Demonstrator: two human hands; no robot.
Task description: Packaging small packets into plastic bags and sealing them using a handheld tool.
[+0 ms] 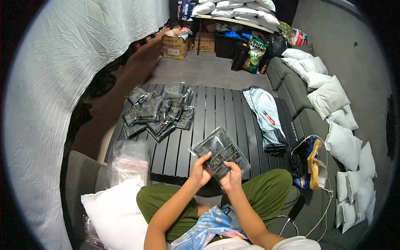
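A dark folded garment in a clear plastic bag (223,148) is held tilted above my lap, near the front edge of the black slatted table (203,121). My left hand (201,171) grips its near left corner, thumb on top. On the near right side, my right hand (231,178) pinches it with the thumb on the upper face. Printed lettering shows through the plastic. At the table's left lies a pile of similar bagged dark garments (152,109). A stack of clear plastic bags (130,164) rests by the table's near left corner.
Light blue folded cloth (261,109) lies on the table's right side, with a small red tool (269,118) on it. White pillows (329,96) line the grey sofa (287,89) at right. A white cable (329,200) trails beside me. Cardboard boxes (174,48) stand at the back.
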